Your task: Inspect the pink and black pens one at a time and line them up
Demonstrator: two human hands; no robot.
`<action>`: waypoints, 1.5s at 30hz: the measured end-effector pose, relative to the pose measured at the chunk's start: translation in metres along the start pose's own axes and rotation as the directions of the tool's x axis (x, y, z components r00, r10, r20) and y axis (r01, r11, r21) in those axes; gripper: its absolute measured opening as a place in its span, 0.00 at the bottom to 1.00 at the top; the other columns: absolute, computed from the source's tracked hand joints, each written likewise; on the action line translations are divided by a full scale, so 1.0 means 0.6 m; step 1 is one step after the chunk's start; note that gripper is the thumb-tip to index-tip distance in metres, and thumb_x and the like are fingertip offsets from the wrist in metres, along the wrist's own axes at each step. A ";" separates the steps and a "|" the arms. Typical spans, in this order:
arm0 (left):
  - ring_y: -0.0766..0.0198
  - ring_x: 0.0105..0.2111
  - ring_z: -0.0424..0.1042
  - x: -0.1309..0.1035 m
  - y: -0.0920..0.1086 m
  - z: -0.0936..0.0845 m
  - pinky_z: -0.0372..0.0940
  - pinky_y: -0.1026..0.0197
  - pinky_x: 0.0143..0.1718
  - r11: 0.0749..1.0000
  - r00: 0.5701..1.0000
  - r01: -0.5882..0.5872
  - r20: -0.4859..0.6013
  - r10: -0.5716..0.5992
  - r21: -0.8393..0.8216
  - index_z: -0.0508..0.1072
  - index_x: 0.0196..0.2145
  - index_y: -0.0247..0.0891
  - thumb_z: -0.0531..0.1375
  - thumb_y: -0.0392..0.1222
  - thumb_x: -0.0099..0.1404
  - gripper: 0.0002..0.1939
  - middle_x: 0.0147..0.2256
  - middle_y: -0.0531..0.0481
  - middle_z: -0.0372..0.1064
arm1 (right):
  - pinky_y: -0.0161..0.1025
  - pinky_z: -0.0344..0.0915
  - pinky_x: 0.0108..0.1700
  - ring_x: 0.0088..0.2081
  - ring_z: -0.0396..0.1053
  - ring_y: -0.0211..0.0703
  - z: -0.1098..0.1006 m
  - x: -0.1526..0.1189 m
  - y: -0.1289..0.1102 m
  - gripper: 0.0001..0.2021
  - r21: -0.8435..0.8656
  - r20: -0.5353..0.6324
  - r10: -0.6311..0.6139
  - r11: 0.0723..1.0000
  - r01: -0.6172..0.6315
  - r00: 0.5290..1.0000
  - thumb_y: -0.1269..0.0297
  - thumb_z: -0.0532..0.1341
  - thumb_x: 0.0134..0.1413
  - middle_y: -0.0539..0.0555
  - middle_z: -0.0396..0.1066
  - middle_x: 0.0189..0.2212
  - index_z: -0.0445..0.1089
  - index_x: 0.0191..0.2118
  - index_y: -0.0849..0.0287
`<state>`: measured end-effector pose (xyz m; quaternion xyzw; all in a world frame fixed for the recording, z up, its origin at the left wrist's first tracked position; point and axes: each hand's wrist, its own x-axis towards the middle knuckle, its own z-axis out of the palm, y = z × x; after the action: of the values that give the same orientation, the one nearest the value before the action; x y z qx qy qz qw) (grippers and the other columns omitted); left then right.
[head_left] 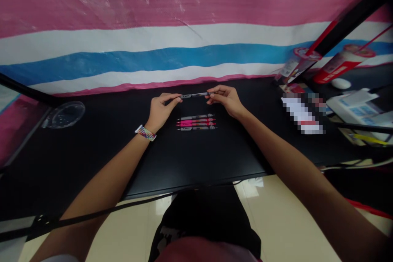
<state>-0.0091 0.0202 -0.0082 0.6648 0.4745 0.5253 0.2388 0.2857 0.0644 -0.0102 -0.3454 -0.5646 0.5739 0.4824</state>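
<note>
Between my two hands a clear-barrelled pen with grey ends lies level, just behind the other pens. The thumb and fingers of my left hand pinch its left end; a colourful woven band circles that wrist. At the other end, my right hand grips the pen in its fingertips. Nearer to me, several pens lie side by side on the black table: a grey pen at the back, pink pens in the middle, and another grey pen in front.
A clear plastic lid rests at the left. On the right stand a drink cup with a red straw and a red-and-white cup, near a white mouse and blurred-out papers. A striped sheet hangs behind the table.
</note>
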 end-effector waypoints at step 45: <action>0.61 0.32 0.68 -0.005 0.009 0.009 0.66 0.56 0.40 0.999 0.997 -0.016 0.081 0.020 -0.042 0.71 0.33 0.43 0.59 0.61 0.81 0.23 0.30 0.51 0.69 | 0.45 0.81 0.44 0.33 0.77 0.41 0.054 -0.016 -0.004 0.17 0.253 -0.030 0.024 0.967 -0.016 0.999 0.52 0.81 0.54 0.55 0.83 0.34 0.86 0.43 0.57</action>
<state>-0.0020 0.0163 -0.0070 0.6848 0.4475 0.5096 0.2668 0.2586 0.0450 -0.0053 -0.2962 -0.4756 0.6400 0.5258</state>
